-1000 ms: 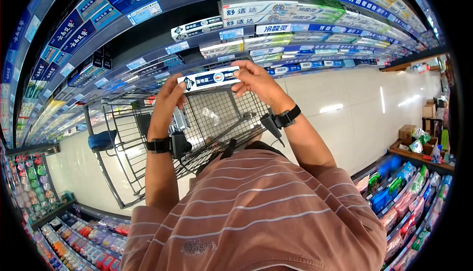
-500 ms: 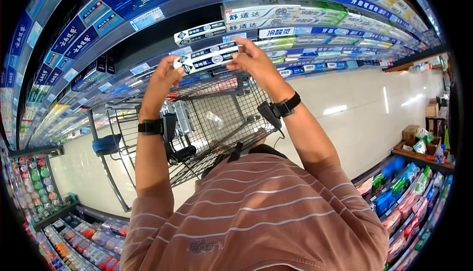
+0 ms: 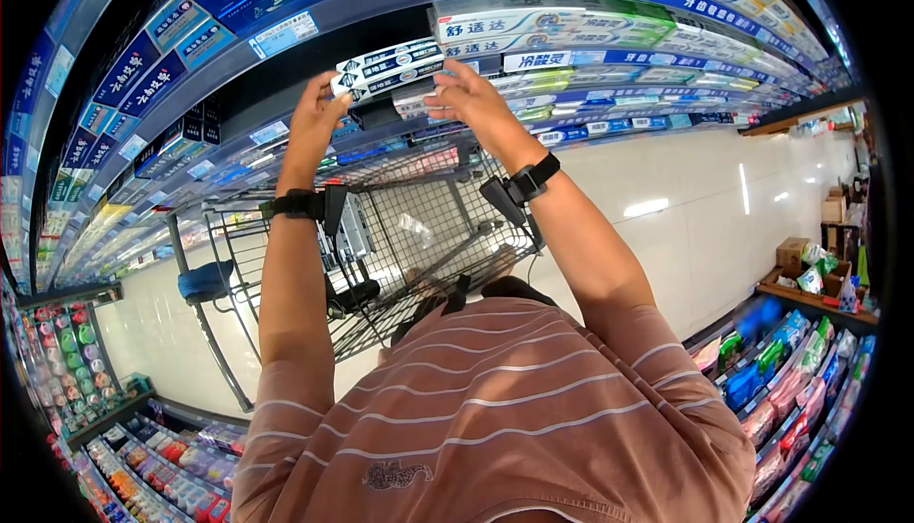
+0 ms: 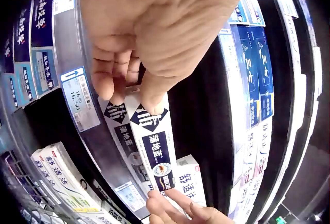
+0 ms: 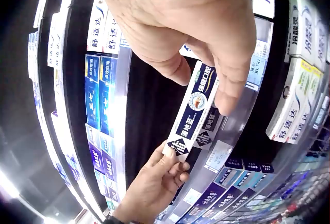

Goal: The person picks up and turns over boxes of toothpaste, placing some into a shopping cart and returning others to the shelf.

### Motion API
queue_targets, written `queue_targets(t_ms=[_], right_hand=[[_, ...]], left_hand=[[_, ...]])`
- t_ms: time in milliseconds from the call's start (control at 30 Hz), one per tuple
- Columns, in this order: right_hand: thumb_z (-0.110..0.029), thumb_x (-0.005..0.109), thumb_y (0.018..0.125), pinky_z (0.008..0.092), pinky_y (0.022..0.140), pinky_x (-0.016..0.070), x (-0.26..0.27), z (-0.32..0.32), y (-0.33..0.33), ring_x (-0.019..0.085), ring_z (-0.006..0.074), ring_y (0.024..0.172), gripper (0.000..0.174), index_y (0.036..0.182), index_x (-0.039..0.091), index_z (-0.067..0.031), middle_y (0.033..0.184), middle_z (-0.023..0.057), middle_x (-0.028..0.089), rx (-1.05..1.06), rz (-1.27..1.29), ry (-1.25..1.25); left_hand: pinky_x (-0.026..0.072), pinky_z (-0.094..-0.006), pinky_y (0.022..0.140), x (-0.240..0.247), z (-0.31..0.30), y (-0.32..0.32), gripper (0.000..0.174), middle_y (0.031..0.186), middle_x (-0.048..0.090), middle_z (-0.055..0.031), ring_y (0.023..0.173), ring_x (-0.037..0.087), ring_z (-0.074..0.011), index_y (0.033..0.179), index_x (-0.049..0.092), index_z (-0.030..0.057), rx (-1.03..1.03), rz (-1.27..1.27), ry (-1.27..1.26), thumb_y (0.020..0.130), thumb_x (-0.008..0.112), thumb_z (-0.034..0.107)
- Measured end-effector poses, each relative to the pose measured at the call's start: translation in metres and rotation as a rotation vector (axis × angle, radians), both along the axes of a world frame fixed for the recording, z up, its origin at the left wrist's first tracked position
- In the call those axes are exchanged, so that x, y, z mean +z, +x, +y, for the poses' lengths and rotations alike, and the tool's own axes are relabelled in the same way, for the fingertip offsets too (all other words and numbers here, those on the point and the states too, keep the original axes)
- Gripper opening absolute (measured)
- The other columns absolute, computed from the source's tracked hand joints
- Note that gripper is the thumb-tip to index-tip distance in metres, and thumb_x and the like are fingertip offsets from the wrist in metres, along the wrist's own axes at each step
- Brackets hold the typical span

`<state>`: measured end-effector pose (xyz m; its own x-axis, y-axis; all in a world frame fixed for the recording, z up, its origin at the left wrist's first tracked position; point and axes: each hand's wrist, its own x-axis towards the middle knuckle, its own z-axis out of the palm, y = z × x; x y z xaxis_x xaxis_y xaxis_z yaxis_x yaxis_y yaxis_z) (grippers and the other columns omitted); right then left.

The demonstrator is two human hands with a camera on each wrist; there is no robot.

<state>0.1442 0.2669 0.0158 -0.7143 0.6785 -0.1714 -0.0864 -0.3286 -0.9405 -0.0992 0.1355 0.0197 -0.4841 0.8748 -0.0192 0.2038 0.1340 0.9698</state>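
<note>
A white and dark-blue toothpaste box [image 3: 392, 75] lies at the front of a dark shelf, close against matching boxes. My left hand [image 3: 312, 133] pinches its left end, thumb on the printed face, as the left wrist view shows on the toothpaste box [image 4: 157, 149]. At the other end is my right hand [image 3: 484, 114], its fingers spread. In the right wrist view the thumb stands apart from the toothpaste box [image 5: 194, 108], and the fingertips overlap its edge.
White toothpaste boxes [image 3: 514, 33] stand stacked right of my hands. A price-label rail [image 4: 80, 100] runs along the shelf front. Below my arms is a wire shopping cart [image 3: 419, 218]. Bagged goods [image 3: 781, 361] fill a shelf behind at the right.
Both hands have carried the toothpaste box up and forward from above the cart onto the shelf. My right fingers have loosened from its end, while the left still pinches it.
</note>
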Motion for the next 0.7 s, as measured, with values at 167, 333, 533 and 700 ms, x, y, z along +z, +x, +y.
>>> queue_targets(t_ms=[167,333,533,700], right_hand=[[-0.011,0.053,0.099,0.0384,0.096,0.0552,-0.008,0.004,-0.006,0.062,0.0313,0.118,0.07,0.158,0.018,0.0015,0.154,0.0255,0.036,0.003,-0.039,0.004],[-0.011,0.053,0.099,0.039,0.094,0.0561,-0.015,0.006,-0.009,0.063,0.0314,0.117,0.069,0.158,0.019,0.0007,0.155,0.0253,0.036,0.014,-0.042,0.016],[-0.012,0.053,0.1,0.0394,0.092,0.0566,-0.017,0.005,-0.008,0.063,0.0314,0.117,0.068,0.158,0.02,-0.0014,0.155,0.0242,0.036,0.014,-0.076,0.013],[-0.013,0.054,0.099,0.0395,0.089,0.057,-0.02,0.005,-0.008,0.064,0.0308,0.115,0.069,0.158,0.02,-0.0026,0.155,0.0236,0.037,0.012,-0.068,0.01]], left_hand=[[0.0512,-0.0261,0.074,-0.009,0.006,-0.008,0.046,0.121,0.064,-0.0058,0.091,0.06,-0.0109,0.138,0.054,0.0078,0.002,0.108,-0.019,0.095,0.068,0.017],[0.0505,-0.0269,0.072,-0.016,0.01,-0.013,0.048,0.123,0.064,-0.0082,0.086,0.061,-0.0113,0.138,0.056,0.0071,0.034,0.093,0.007,0.092,0.07,0.012],[0.0507,-0.0299,0.083,-0.029,0.007,-0.012,0.047,0.122,0.067,-0.0099,0.091,0.063,-0.0134,0.138,0.057,0.0081,0.064,0.223,0.03,0.093,0.069,0.011],[0.0506,-0.031,0.085,-0.03,0.011,-0.01,0.048,0.122,0.068,-0.0084,0.092,0.063,-0.0148,0.138,0.058,0.0105,0.119,0.241,-0.017,0.092,0.07,0.01]])
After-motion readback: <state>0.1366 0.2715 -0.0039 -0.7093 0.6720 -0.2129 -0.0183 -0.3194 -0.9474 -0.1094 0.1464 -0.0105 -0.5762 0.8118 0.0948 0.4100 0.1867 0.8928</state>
